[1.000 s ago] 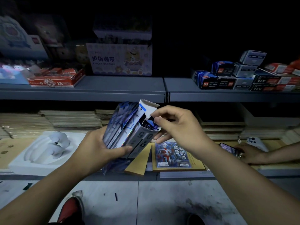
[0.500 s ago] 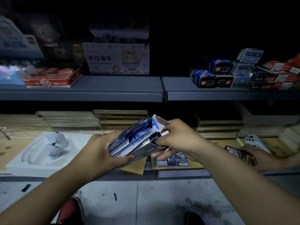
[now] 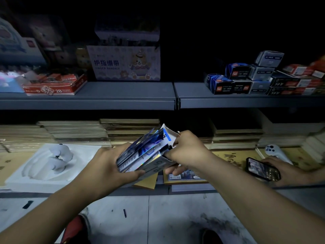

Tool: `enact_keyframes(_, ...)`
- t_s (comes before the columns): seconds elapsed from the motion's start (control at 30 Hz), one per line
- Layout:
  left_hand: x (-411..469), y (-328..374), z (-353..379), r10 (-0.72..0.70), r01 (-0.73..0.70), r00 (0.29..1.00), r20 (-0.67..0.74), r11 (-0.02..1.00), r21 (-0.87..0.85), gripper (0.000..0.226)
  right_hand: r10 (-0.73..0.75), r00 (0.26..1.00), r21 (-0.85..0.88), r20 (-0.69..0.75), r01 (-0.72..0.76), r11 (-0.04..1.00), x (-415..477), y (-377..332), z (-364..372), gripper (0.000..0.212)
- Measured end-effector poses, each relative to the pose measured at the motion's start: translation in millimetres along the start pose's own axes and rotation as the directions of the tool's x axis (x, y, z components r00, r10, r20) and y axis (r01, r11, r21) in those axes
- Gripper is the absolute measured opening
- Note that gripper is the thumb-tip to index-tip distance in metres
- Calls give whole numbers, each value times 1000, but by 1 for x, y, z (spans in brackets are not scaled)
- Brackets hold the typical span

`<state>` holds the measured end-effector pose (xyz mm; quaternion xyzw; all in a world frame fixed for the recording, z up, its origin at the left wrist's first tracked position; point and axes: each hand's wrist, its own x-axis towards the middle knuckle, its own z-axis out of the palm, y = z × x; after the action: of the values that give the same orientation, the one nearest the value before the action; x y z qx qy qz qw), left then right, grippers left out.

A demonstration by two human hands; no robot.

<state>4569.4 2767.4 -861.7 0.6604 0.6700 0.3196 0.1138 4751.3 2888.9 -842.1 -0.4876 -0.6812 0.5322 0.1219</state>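
Observation:
My left hand point(image 3: 109, 166) grips a bundle of blue-and-white card packs point(image 3: 139, 154) together with a small silvery box point(image 3: 154, 163), thumb across the lower face. The box's white top flap point(image 3: 168, 133) stands open. My right hand point(image 3: 188, 152) is at the open end of the box, fingers curled and pinching the flap edge; what its fingertips hold inside is hidden. Both hands hover over the front of the lower shelf.
A white moulded tray point(image 3: 44, 166) lies at left on the lower shelf point(image 3: 193, 188), notebook stacks point(image 3: 75, 131) behind. A card packet point(image 3: 184, 175) lies under my right hand. Another person's hand point(image 3: 288, 170) holds a phone point(image 3: 262, 169) at right. Boxes point(image 3: 246, 80) fill the upper shelf point(image 3: 123, 95).
Both hands dropped lower with the bundle, which tilted flatter. My right hand moved from the raised flap onto the box's open end.

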Motion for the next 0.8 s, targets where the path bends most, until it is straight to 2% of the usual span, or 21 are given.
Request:
enact_keyframes(0.07, 0, 0, 2, 2, -2, 1000, 12, 1000, 0, 43, -15, 1000, -2, 7, 15, 1000, 0, 2, 3, 29)
enact_keyframes(0.17, 0, 1, 4, 8, -8, 1000, 10, 1000, 2, 38, -40, 999, 34, 32, 39, 999, -1, 3, 2, 36)
enact_keyframes(0.37, 0, 4, 4, 70, -70, 998, 0, 997, 43, 31, -11, 1000, 11, -5, 11, 1000, 0, -1, 2, 34)
enact_keyframes(0.47, 0, 5, 4, 108, -108, 994, 6, 992, 59, 27, 84, 996, -8, 21, -84, 996, 1, 2, 7, 35)
enact_keyframes(0.57, -1, 9, 3, 140, -143, 989, 47, 986, 80, 37, 163, 985, -48, 61, -160, 986, 0, 8, 8, 37)
enact_keyframes(0.67, -2, 12, 0, 143, -150, 987, 76, 985, 89, 40, 128, 991, -110, 40, -123, 986, -1, 13, 10, 25)
enact_keyframes(0.73, -1, 10, -3, 121, -128, 989, 82, 989, 76, 39, 92, 995, -64, 39, -89, 994, -3, 10, 12, 22)
enact_keyframes(0.8, -1, 7, -4, 80, -84, 995, 65, 995, 60, 48, 47, 998, 21, 46, -49, 999, -3, 4, 11, 26)
